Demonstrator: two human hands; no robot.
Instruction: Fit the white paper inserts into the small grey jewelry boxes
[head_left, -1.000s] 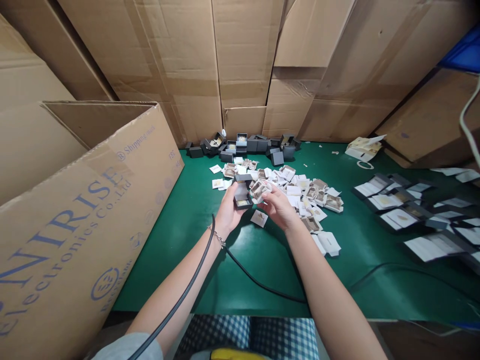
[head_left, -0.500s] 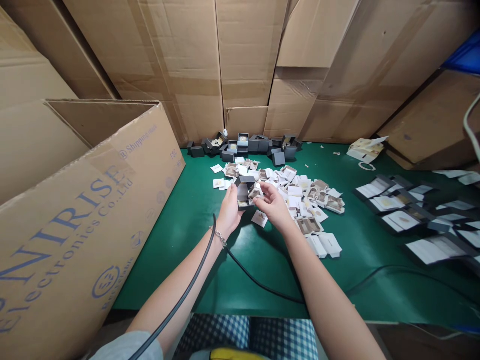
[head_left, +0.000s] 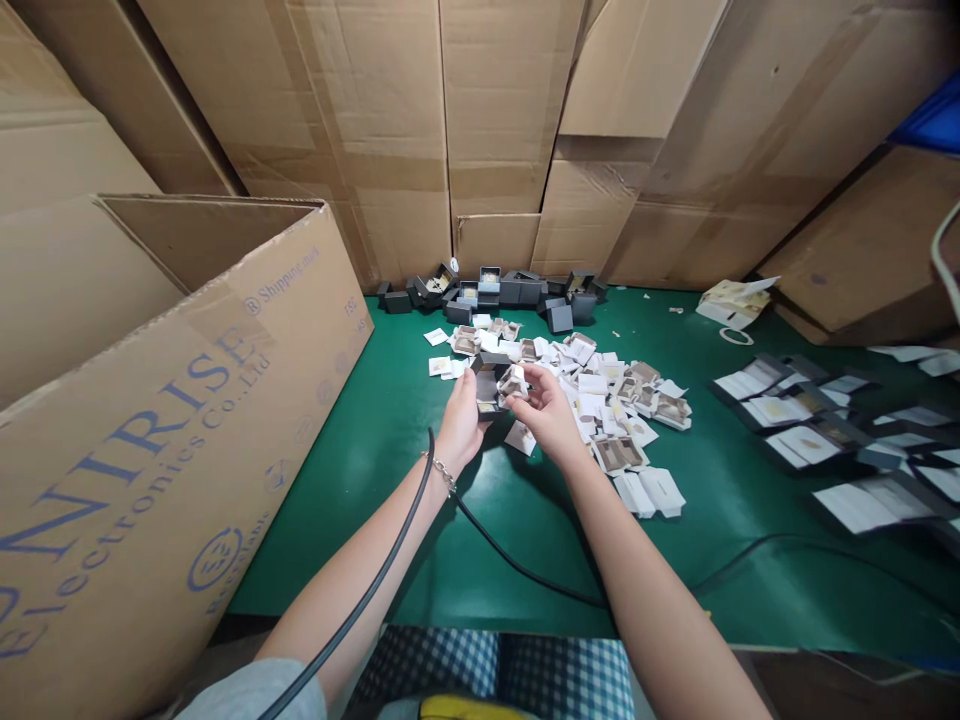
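Observation:
Near the middle of the green table, my left hand grips a small dark box that stands open. My right hand pinches a small white and grey-brown paper insert at the box's right side. Whether the insert still touches the box's inside is hard to tell. Just beyond and to the right of my hands lies a heap of white papers and grey-brown inserts. A white card lies below the box.
A large carton stands at the left. Small dark boxes line the back against cardboard. Opened dark boxes with white papers are spread at the right. A black cable crosses the table and my left forearm.
The view has shifted very slightly. Both hands keep their hold, and the insert in my right hand looks slightly turned.

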